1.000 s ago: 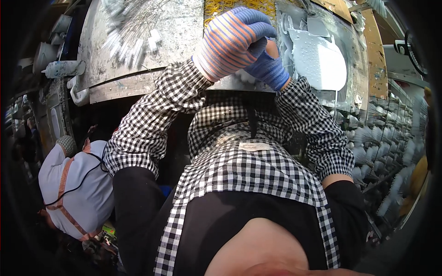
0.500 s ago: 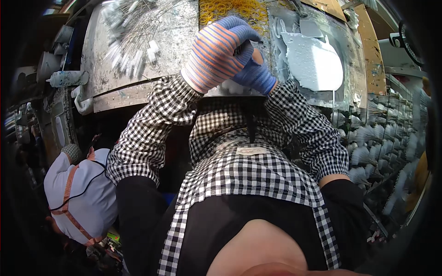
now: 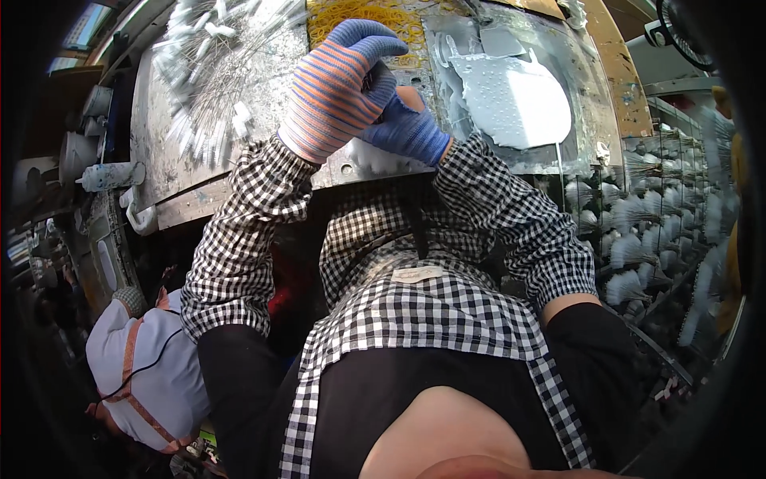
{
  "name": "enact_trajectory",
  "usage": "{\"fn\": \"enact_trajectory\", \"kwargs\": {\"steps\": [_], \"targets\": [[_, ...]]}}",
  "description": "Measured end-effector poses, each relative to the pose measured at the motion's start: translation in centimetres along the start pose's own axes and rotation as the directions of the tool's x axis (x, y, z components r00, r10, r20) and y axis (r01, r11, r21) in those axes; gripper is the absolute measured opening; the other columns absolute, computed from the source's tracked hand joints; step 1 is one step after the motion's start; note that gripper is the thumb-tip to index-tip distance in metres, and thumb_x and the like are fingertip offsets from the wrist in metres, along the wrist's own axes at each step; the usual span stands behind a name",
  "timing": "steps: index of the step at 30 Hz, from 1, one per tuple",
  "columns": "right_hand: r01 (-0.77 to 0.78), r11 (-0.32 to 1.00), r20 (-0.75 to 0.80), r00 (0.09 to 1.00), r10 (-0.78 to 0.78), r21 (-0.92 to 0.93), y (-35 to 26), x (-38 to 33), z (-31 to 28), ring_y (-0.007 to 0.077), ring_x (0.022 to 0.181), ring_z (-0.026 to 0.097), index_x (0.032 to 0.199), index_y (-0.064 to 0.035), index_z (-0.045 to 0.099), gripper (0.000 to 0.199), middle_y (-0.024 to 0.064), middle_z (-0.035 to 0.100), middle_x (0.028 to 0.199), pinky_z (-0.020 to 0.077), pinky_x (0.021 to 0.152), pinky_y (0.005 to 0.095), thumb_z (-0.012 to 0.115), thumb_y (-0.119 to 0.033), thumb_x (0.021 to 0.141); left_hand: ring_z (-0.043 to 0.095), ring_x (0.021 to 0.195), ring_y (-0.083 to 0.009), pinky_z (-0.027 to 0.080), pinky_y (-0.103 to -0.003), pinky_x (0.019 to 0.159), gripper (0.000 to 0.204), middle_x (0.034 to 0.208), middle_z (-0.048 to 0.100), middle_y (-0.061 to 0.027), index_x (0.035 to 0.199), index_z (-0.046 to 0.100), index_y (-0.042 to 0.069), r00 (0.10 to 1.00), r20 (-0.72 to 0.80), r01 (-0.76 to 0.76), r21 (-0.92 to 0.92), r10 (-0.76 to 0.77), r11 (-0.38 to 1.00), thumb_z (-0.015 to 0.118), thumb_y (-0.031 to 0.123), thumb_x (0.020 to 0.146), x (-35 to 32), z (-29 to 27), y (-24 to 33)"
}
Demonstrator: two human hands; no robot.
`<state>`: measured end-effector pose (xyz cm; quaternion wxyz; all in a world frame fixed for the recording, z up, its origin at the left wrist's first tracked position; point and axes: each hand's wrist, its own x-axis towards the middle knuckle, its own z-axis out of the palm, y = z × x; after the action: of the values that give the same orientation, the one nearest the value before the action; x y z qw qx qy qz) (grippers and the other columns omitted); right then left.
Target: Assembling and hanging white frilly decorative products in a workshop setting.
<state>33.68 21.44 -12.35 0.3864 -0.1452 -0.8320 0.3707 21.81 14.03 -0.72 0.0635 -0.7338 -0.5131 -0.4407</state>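
Observation:
My left hand [image 3: 335, 96], in a blue and orange striped glove, is curled closed against my right hand [image 3: 411, 130] above the front of the worktable. The right one wears a blue glove with a bare fingertip showing, and its fingers are bent inward. A small dark bit shows between the hands, too hidden to name. Just beyond them lies a heap of yellow rubber bands [image 3: 367, 17]. To the left, thin wire stems with white bristle tufts [image 3: 195, 136] are spread on a board. A white paste puddle [image 3: 519, 100] covers a slab to the right.
A white squeeze bottle [image 3: 112, 176] stands out at the table's left edge. Racks of white-bristled brushes [image 3: 630, 247] fill the right side. Another person's pale garment with orange straps [image 3: 148, 371] is close at my lower left. A fan [image 3: 686, 32] is at the upper right.
The whole view has shifted, so the table and my hands appear farther left. Both hands stay pressed together in nearly the same pose.

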Motion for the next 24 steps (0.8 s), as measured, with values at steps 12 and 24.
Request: {"fn": "enact_trajectory", "kwargs": {"steps": [12, 24], "targets": [[-0.038, 0.998, -0.102, 0.994, 0.043, 0.051, 0.5, -3.1, -7.7, 0.0266, 0.066, 0.064, 0.085, -0.0064, 0.064, 0.021, 0.0091, 0.065, 0.073, 0.0516, 0.064, 0.0355, 0.077, -0.020, 0.077, 0.067, 0.080, -0.0298, 0.055, -0.038, 0.070, 0.016, 0.088, 0.067, -0.0098, 0.092, 0.071, 0.008, 0.987, 0.105, -0.109, -0.121, 0.122, 0.987, 0.070, 0.004, 0.076, 4.2, 5.9, 4.0], [-0.097, 0.760, -0.237, 0.969, -0.076, -0.642, 8.7, -6.7, -19.8, 0.0230, 0.099, 0.068, 0.112, -0.0059, 0.066, 0.044, 0.0092, 0.071, 0.102, 0.0542, 0.083, 0.0342, 0.080, -0.035, 0.083, 0.063, 0.076, -0.0343, 0.053, -0.041, 0.068, 0.013, 0.077, 0.062, -0.0147, 0.086, 0.066, 0.005, 0.812, -0.101, -0.572, -0.327, 0.574, 0.752, 0.061, 0.003, 0.074, 12.7, 18.0, 5.6]]}}
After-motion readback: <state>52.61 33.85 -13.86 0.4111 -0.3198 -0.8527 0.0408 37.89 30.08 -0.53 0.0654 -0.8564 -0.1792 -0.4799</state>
